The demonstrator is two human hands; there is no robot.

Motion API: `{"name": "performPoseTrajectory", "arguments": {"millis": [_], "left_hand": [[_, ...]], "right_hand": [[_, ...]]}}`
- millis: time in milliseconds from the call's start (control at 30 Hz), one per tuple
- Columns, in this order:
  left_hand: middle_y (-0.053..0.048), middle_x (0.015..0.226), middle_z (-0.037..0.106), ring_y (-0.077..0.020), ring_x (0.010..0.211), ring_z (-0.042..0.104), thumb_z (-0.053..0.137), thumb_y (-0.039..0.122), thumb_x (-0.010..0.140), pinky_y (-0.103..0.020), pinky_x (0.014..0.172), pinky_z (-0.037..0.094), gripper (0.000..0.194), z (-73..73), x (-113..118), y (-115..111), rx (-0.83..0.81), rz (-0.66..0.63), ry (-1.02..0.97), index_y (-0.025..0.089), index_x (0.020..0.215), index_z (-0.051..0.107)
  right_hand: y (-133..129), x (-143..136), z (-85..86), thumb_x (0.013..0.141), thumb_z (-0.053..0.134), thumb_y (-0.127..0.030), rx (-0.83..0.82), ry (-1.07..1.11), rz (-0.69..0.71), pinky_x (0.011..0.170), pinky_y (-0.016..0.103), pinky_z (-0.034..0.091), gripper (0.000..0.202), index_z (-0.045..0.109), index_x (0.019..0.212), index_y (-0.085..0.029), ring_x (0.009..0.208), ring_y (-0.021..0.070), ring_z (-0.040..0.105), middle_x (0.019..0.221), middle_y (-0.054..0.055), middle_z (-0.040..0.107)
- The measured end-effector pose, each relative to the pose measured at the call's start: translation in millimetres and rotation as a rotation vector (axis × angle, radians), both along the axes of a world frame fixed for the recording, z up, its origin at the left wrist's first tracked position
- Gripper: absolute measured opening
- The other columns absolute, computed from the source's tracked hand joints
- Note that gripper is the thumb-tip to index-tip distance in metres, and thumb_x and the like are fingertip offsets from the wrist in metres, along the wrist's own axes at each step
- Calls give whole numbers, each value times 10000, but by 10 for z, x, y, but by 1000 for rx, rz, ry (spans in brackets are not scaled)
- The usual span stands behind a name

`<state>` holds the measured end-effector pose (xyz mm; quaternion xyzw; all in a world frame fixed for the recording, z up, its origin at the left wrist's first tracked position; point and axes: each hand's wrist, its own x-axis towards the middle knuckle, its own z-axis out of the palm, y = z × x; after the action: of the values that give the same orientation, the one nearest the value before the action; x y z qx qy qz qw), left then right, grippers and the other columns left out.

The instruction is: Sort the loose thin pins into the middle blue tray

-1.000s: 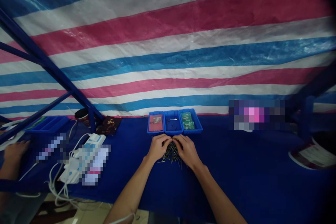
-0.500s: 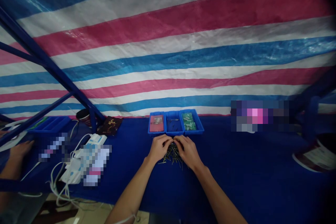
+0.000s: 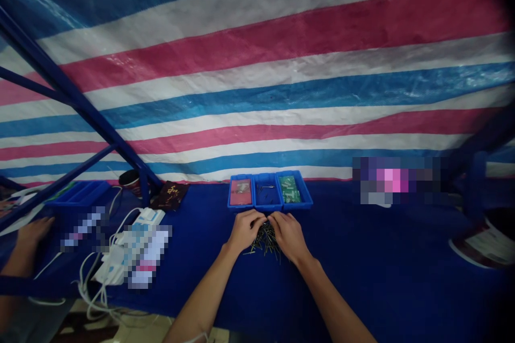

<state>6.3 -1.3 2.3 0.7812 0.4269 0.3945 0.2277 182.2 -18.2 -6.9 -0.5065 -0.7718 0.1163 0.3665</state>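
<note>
Both hands meet at the fingertips over a loose pile of thin, dark metal pins or screws [image 3: 265, 240] on the blue tabletop. My left hand [image 3: 243, 230] has thumb and fingers pinched together at the pile's left side. Opposite it, my right hand [image 3: 288, 232] is pinched in the same way. Whatever lies between the fingertips is hidden or too small to name. Just beyond the hands stand three joined blue trays: the left tray [image 3: 229, 199] holds a pink piece, the middle tray [image 3: 263, 205] a few thin metal pieces, the right tray [image 3: 309, 201] green pieces.
To the left lie a white power strip [image 3: 151, 218] with tangled cables [image 3: 86, 278] and a dark packet [image 3: 171, 195]. A dark cup [image 3: 131, 182] stands behind a blue metal frame [image 3: 94, 123]. Another person's hand [image 3: 36, 229] rests at far left. A round container [image 3: 483, 244] is at right.
The view has shifted slightly, so the scene sits a little lower. Both hands stay pinched over the pile, with only small finger movement.
</note>
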Motion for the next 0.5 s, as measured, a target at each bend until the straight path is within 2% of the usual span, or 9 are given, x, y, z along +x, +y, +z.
{"name": "performPoseTrajectory", "arguments": {"millis": [100, 200, 333, 500], "left_hand": [[-38, 728, 655, -130, 643, 575, 528, 304, 977, -228, 641, 438, 274, 7, -3, -1, 1, 3, -7, 151, 863, 724], [-35, 732, 658, -130, 655, 584, 530, 299, 976, -229, 653, 443, 274, 5, -3, 1, 2, 6, -9, 150, 850, 723], [-28, 727, 659, -126, 648, 581, 544, 275, 967, -231, 649, 447, 252, 2, 0, 1, 6, 13, -2, 150, 846, 727], [-38, 741, 664, -136, 670, 595, 532, 289, 974, -240, 670, 449, 266, 15, -1, -10, 3, 4, -9, 153, 862, 732]], "right_hand": [[-6, 7, 6, 1026, 440, -310, 3, 51, -7, 791, 323, 418, 194, 604, 976, -220, 784, 192, 642, 879, 30, 698], [-5, 14, 7, 1007, 470, -284, 11, 105, 41, 794, 307, 452, 163, 608, 1078, -234, 855, 197, 650, 983, 41, 699], [0, 17, -9, 1015, 415, -225, -6, 128, 75, 779, 290, 463, 204, 618, 998, -233, 850, 188, 649, 951, 37, 683], [-11, 22, -4, 1030, 385, -254, 2, 110, 66, 752, 281, 455, 250, 618, 943, -227, 806, 179, 643, 895, 38, 669]]}}
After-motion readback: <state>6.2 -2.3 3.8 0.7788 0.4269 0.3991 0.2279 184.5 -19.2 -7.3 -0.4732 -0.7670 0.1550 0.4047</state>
